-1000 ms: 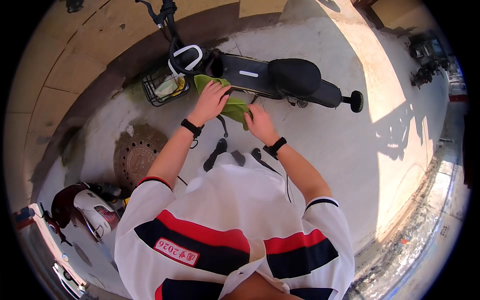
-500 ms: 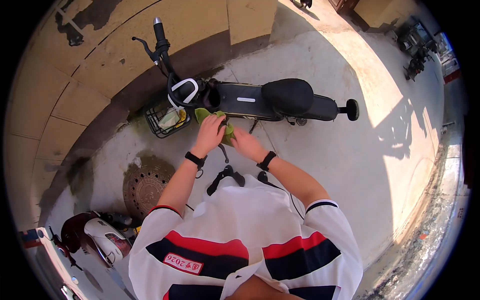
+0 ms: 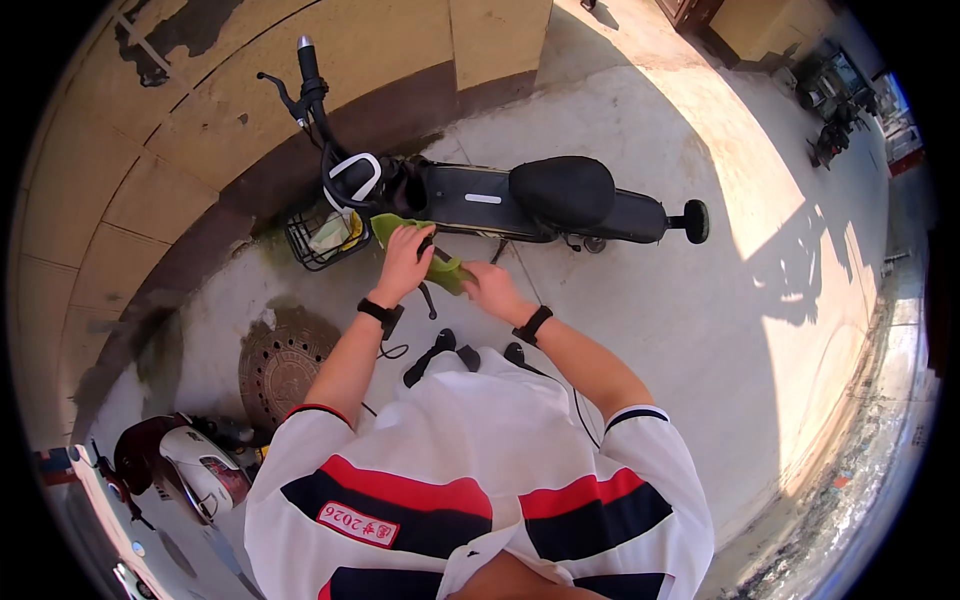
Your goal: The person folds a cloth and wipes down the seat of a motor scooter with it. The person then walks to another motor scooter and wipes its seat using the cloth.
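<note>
The green cloth (image 3: 446,274) is soft, creased and bright olive, gathered around a dark part beside the front of the scooter (image 3: 470,195), on the side nearest the person. The left hand (image 3: 404,263) grips its upper portion with fingers curled over; the right hand (image 3: 492,288) grasps its lower end. Compared with half a second ago, the hands stand slightly farther apart and more dark surface shows between them. The cloth's long axis slants from beside the scooter's front outward and rearward, its lower end pointing toward the right hand.
</note>
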{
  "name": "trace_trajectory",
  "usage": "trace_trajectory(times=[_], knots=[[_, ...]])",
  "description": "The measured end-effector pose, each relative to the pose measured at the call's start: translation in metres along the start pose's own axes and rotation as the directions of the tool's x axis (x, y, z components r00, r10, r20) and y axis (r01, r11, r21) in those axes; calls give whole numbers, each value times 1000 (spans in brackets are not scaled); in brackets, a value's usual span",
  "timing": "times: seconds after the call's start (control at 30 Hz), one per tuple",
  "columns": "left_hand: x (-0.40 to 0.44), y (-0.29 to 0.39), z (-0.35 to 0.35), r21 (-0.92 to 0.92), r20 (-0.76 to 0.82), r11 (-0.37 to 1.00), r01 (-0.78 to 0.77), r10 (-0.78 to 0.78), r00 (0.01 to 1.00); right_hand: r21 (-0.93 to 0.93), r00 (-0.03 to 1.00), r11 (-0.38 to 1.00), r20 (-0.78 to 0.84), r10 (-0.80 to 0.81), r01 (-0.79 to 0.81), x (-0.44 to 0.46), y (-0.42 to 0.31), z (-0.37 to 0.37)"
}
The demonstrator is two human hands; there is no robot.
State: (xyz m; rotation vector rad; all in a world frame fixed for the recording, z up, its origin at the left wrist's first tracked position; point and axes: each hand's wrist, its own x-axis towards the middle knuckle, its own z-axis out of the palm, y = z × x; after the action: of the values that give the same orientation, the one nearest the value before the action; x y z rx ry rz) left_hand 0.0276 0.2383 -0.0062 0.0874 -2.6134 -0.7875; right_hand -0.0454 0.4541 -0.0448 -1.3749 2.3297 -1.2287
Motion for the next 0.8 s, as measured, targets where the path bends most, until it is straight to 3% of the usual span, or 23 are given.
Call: trace_trajectory(times=[0.13,0.17,0.23,0.33,0.37,0.43,0.53,0.73,0.8], knots=[[-13,16,-16,-171,2,972,161,-163,987,-42,997,999,69,22,-19,-4,6,-12],[-17,13,-14,-133,-81,984,118,-129,988,5,999,1000,37,13,-13,-5,6,-14],[-28,8,-17,-282,26,920,271,-275,961,103,1000,995,-24,-1,3,-5,2,-16],[-49,-1,-25,-246,273,894,374,-307,912,93,995,991,42,88,-92,-3,1,-15],[-61,-4,-25,-234,358,880,413,-317,878,71,997,996,56,46,-50,-3,1,-14],[-78,-7,-27,-217,375,878,427,-329,867,18,996,999,75,-42,41,2,2,-16],[-104,-12,-31,-147,464,877,458,-348,815,28,995,1000,95,-9,6,4,0,-19],[-131,-5,-49,-93,569,812,576,-431,700,60,986,984,-32,-166,168,1,3,-17],[-140,-7,-50,-99,584,795,598,-440,682,54,983,982,20,-183,182,-3,4,-18]])
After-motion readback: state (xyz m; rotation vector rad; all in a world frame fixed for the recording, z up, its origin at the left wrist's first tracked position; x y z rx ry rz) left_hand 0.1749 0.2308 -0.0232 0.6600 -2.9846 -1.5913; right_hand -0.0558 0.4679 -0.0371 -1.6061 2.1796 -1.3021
